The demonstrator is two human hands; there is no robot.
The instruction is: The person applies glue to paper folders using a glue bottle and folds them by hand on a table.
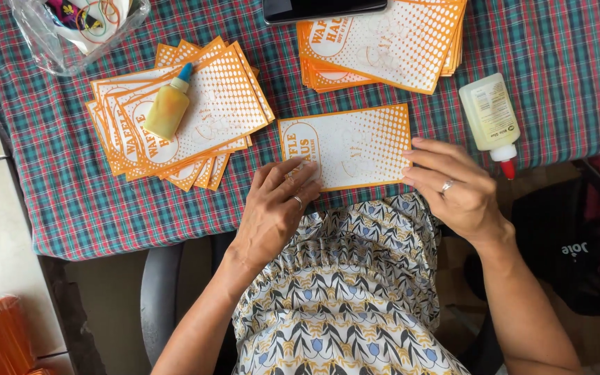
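Observation:
An orange-and-white printed paper sheet (353,144) lies flat near the front edge of a table covered in a plaid cloth (64,173). My left hand (276,205) rests with its fingertips on the sheet's lower left corner. My right hand (453,184) touches the sheet's right edge with flat fingers. Both hands wear a ring. Neither hand grips anything.
A fanned stack of the same sheets (206,132) lies at the left with a small yellow glue bottle (168,105) on it. Another stack (390,42) sits behind, under a phone (321,8). A larger glue bottle (491,119) lies at the right. A clear container (71,31) stands far left.

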